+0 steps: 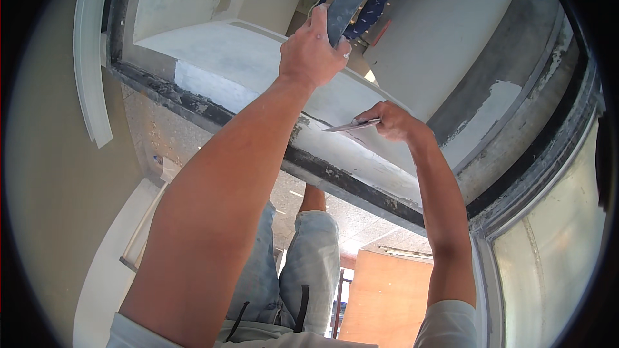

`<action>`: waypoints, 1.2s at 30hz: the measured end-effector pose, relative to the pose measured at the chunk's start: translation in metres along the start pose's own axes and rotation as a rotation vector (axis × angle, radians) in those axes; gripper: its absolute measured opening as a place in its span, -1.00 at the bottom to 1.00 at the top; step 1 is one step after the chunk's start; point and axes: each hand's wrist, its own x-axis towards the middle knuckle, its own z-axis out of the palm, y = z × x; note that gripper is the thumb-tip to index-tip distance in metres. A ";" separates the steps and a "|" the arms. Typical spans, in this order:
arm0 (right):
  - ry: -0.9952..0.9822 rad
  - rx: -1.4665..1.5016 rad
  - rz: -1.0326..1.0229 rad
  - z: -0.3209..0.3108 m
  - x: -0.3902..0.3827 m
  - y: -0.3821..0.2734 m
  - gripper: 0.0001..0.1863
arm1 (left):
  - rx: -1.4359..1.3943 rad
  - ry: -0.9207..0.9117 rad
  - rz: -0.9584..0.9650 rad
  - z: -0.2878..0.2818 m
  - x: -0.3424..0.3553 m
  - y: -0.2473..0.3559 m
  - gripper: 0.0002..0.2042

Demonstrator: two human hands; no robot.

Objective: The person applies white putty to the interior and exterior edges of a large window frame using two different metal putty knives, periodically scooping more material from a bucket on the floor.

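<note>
My left hand [313, 51] is closed round the near end of a long, flat, dark grey blade or board [356, 1], which reaches up past the top of the view. Lower and to the right, my right hand [394, 122] grips a thin putty knife [351, 126]. Its blade lies nearly flat, pointing left, just over or against the white-coated window sill [387, 162]; contact cannot be made out. Whitish smears mark the fingers of my left hand. Fresh-looking white filler [213, 84] covers part of the sill to the left, beside bare grey patches.
A black, rough-edged frame [335, 177] runs across between my body and the sill. A filler patch [485, 113] marks the grey right reveal. Beyond the sill hangs dark blue patterned fabric [380, 3]. Below are speckled floor [161, 125] and an orange-brown board [387, 296].
</note>
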 end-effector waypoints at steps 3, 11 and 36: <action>-0.130 -0.058 0.104 -0.010 -0.028 0.044 -0.31 | 0.001 -0.016 -0.010 -0.002 0.001 0.002 -0.29; 0.028 0.148 0.372 -0.024 -0.098 0.051 -0.41 | -0.025 -0.004 0.010 0.002 -0.001 -0.006 -0.31; -0.061 0.100 -0.035 0.008 0.008 0.001 -0.21 | -0.046 -0.052 -0.008 -0.001 0.002 0.001 -0.31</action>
